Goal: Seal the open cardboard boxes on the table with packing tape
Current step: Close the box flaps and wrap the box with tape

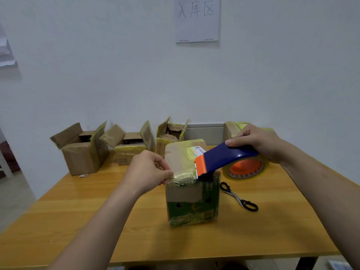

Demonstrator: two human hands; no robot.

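A closed cardboard box (pixel 191 203) with green print and yellowish tape stands in the middle of the wooden table (pixel 97 221). My right hand (pixel 259 141) grips a blue and orange tape dispenser (pixel 229 158), whose orange cutter end rests on the box's near top edge. My left hand (pixel 148 170) pinches the clear tape end against that same edge at the left. Three open cardboard boxes stand at the back: one at the left (pixel 81 152), one in the middle (pixel 130 147), one further right (pixel 171 133).
Black-handled scissors (pixel 238 196) lie on the table right of the central box. Another taped box (pixel 233 129) sits at the back right behind my right hand. A white wall with a paper sign (pixel 197 19) rises behind the table.
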